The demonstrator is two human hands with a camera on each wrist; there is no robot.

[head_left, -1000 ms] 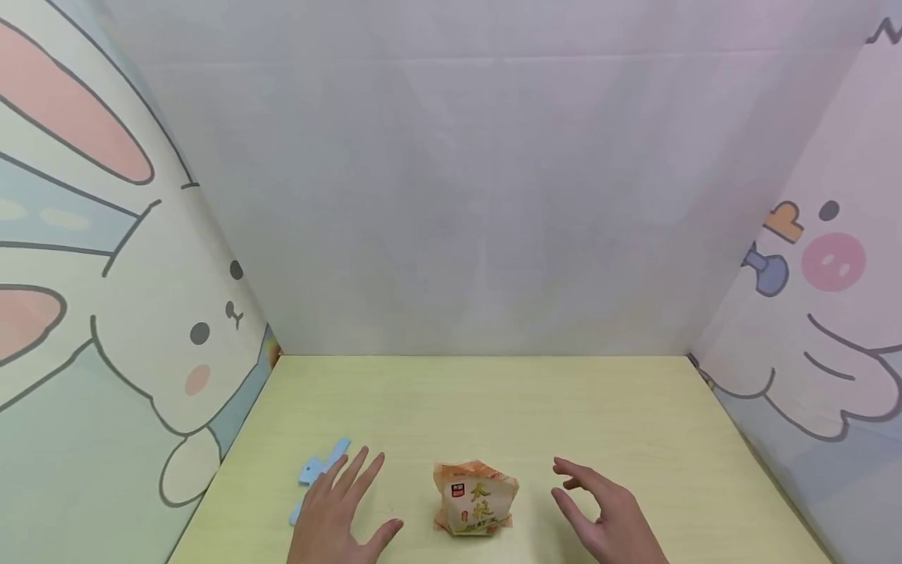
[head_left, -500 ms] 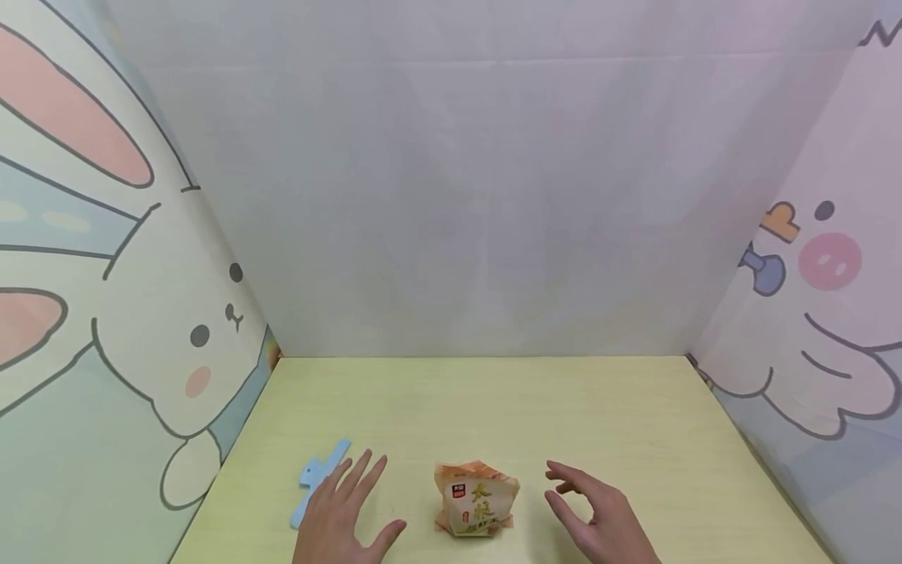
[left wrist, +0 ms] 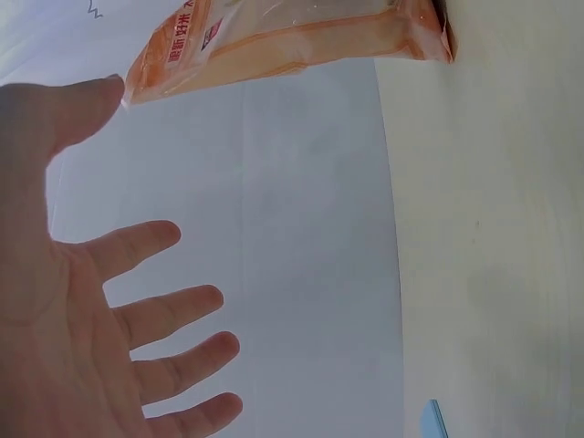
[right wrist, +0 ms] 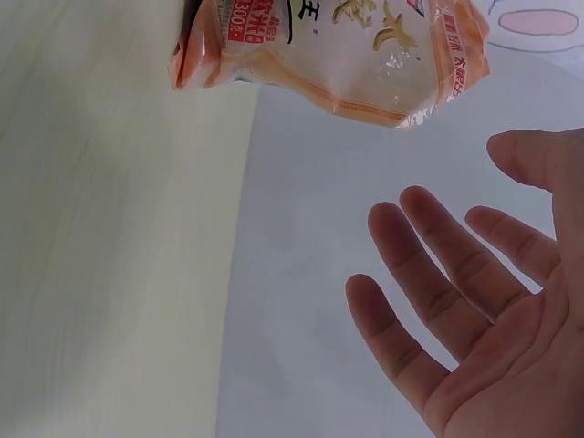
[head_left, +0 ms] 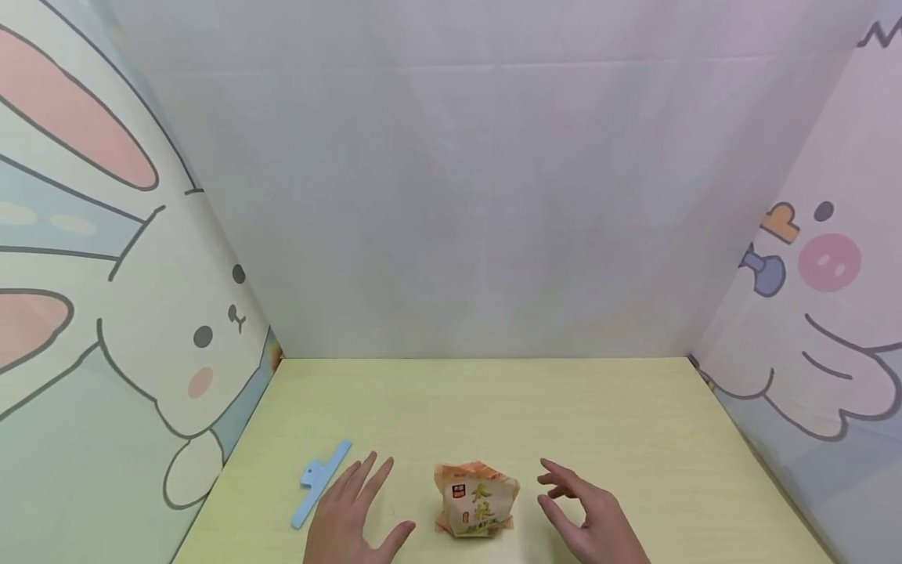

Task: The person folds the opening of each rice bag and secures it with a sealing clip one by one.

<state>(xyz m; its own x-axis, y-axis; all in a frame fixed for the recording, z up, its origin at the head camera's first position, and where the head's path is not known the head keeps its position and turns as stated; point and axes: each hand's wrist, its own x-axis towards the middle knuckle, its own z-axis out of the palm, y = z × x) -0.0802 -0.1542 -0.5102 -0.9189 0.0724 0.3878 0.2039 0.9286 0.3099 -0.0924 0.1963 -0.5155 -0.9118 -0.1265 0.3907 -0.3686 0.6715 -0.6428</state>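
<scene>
A small orange and white plastic food bag (head_left: pixel 478 501) with printed characters stands upright on the table, between the two hands. My left hand (head_left: pixel 347 513) is to its left, fingers spread and thumb towards the bag, not touching it. On the other side, my right hand (head_left: pixel 590 513) is held apart from the bag with its fingers slightly bent and nothing in them. Left of the left hand lies a light blue clip (head_left: pixel 319 483) with a long straight bar. The bag (left wrist: pixel 301 41) also shows at the top of the left wrist view, and the palm is bare there.
The pale yellow table (head_left: pixel 486 407) ends at a grey-white back wall (head_left: pixel 479 211). A rabbit-print panel (head_left: pixel 141 313) rises along the left side, and a panel with a cartoon bird (head_left: pixel 810 313) along the right.
Both hands have moved inwards a little, towards the bag. The clip, partly covered by the left hand before, now shows in full. The bag has stayed in place.
</scene>
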